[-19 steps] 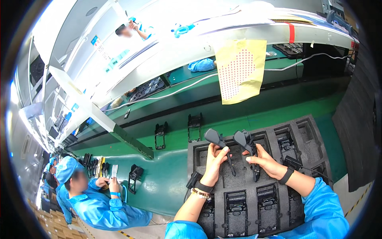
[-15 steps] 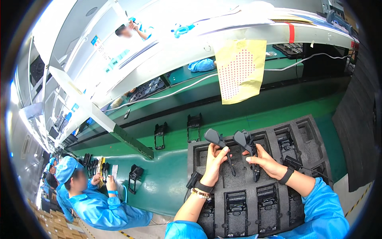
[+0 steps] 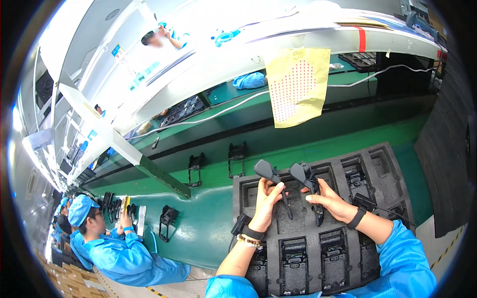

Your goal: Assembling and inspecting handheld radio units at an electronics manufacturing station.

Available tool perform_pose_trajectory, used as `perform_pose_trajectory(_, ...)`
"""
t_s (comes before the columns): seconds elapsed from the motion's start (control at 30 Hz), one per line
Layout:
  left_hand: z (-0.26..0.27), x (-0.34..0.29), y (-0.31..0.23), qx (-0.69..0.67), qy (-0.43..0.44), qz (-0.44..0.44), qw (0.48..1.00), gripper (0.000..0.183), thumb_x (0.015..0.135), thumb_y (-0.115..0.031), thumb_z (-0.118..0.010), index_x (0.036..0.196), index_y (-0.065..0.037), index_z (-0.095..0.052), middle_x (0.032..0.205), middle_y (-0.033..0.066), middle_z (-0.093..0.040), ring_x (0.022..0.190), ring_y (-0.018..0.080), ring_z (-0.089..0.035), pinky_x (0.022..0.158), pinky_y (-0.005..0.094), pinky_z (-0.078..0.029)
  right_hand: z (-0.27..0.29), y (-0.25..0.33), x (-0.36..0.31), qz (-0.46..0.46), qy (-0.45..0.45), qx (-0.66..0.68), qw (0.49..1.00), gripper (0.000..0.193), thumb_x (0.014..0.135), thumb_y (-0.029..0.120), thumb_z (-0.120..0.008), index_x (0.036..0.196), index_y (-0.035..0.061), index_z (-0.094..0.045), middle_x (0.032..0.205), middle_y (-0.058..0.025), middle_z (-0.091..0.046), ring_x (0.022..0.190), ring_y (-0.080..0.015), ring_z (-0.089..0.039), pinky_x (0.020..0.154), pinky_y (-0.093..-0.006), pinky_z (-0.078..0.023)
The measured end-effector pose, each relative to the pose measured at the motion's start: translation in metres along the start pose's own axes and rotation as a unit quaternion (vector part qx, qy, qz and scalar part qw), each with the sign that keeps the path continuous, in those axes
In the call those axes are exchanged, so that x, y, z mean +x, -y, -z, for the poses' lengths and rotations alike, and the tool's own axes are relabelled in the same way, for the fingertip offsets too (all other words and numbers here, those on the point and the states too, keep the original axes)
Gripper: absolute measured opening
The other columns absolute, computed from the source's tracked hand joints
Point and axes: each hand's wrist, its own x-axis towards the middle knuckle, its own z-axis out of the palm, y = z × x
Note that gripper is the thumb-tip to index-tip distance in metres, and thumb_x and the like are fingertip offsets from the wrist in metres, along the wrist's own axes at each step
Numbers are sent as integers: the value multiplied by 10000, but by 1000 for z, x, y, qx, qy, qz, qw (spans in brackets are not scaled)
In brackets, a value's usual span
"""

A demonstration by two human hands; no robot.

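My left hand [image 3: 267, 197] grips a black plastic part [image 3: 268, 171] with a long thin stem, held upright above a black foam tray [image 3: 387, 174]. My right hand [image 3: 330, 198] grips a second, similar black part [image 3: 304, 176] beside it, a short gap between the two. Both hands hover over the tray's middle slots. Several slots in the tray's near row hold black devices [image 3: 295, 259], and another sits in a far slot [image 3: 357, 176]. Both arms wear blue sleeves and dark wristbands.
A green conveyor belt [image 3: 208, 218] runs left of the tray with black holders [image 3: 236, 154] standing on it. A yellow perforated sheet [image 3: 297, 89] hangs from the white shelf above. A co-worker in blue [image 3: 114, 248] sits at lower left. A dark mat [image 3: 447, 149] lies to the right.
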Motion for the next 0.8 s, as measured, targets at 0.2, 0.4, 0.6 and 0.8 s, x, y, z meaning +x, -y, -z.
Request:
perform_pose_trajectory(0.2,-1,-1,0,9,5,2,1000,475,943,-177,-646,1324,-45,-396,1168,81,-524,1073,189,-591,914,370,-550,0,-2,2,4,4,5,1000,698,858,242,-752,1381,44,-334,1221,-50,-541,1006,-113,-513,881,-278,-432)
perform_pose_trajectory(0.4,-2,-1,3,40,9,-11,999,499,936,-195,-657,1331,-46,-389,1186,83,-521,1082,182,-587,904,344,-547,0,0,2,6,2,-1,1000,693,855,248,-759,1370,46,-341,1212,-43,-548,969,-102,-509,848,-265,-435)
perform_pose_trajectory(0.6,0,0,6,8,8,-2,1000,685,892,-230,-737,1392,-14,-321,1246,104,-511,954,153,-621,813,276,-488,0,-2,2,12,4,4,1000,679,854,247,-760,1354,45,-347,1192,-35,-557,931,-90,-501,816,-252,-436)
perform_pose_trajectory(0.8,-1,0,4,12,5,0,1000,674,894,-236,-733,1385,-12,-329,1258,110,-503,1019,160,-606,849,293,-506,1,-2,2,9,4,10,1000,666,862,247,-754,1351,42,-351,1182,-33,-559,929,-88,-507,821,-253,-439)
